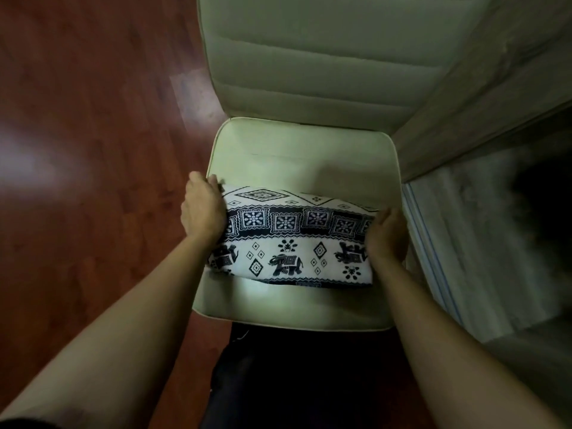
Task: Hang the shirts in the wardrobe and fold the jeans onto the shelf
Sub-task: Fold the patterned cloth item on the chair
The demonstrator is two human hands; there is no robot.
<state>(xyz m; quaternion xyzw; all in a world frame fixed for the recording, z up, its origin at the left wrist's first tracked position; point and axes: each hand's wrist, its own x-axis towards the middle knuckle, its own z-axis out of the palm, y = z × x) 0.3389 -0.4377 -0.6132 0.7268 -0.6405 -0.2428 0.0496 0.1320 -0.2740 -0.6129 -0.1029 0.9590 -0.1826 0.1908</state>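
Navy-and-white elephant-print folded fabric garment (294,243): left hand (202,209) and right hand (387,239) grip its ends; an uneven lift probably flops it open.

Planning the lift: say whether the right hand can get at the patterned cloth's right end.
Probably yes: the right hand touches that end of the patterned cloth on the chair seat, with nothing between them.

pale padded chair (303,72) on glossy reddish wood floor (93,119).
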